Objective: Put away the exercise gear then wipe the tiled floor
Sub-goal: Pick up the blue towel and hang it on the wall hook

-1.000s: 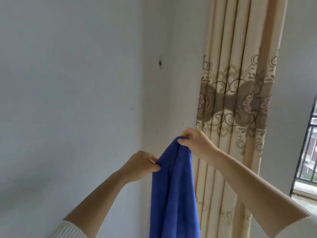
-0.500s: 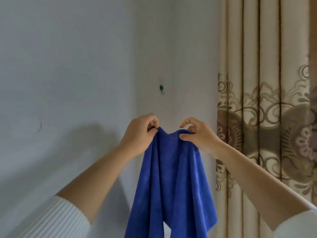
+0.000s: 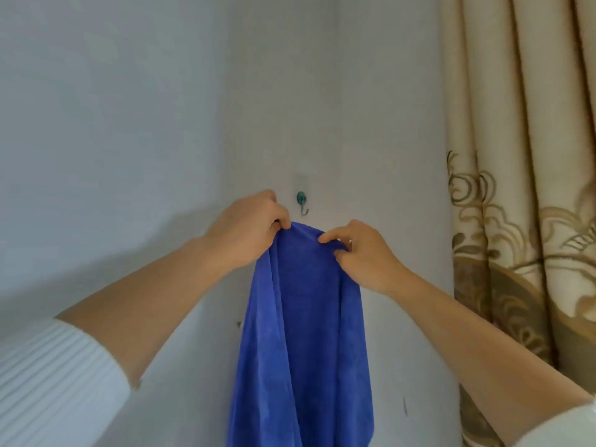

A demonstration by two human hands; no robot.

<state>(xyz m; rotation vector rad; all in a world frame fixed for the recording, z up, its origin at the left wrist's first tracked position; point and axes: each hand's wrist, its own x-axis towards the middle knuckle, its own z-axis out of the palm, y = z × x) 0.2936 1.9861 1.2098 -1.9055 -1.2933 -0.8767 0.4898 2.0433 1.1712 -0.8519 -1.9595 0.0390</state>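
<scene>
A pale grey-white wall [image 3: 129,124] fills most of the head view, meeting a second wall at a corner just left of centre. On the far wall a small teal hook [image 3: 302,203] is stuck under a faint clear patch; its fine shape is hard to make out. A beige curtain [image 3: 516,156] with brown scroll patterns hangs in folds at the right, cut off by the top, right and bottom edges.

A blue cloth [image 3: 303,317] is held up against the wall just below the hook, its bunched top edge near the hook but apart from it. It hangs in long folds, and its lower end runs out of the bottom edge, so its full length cannot be seen.

The left hand [image 3: 248,233] pinches the cloth's top left corner, fingers curled tight; the fingertips are hidden behind the knuckles and the fabric. The right hand [image 3: 364,256] grips the top right part, forefinger and thumb closed on the fold, the other fingers tucked out of sight behind the cloth.

Both forearms are bare. A white ribbed left sleeve [image 3: 54,382] shows at the near left, and only a sliver of the right sleeve [image 3: 561,427] shows at the near right corner.

A few small dark marks dot the wall beside the cloth, too small to identify.
</scene>
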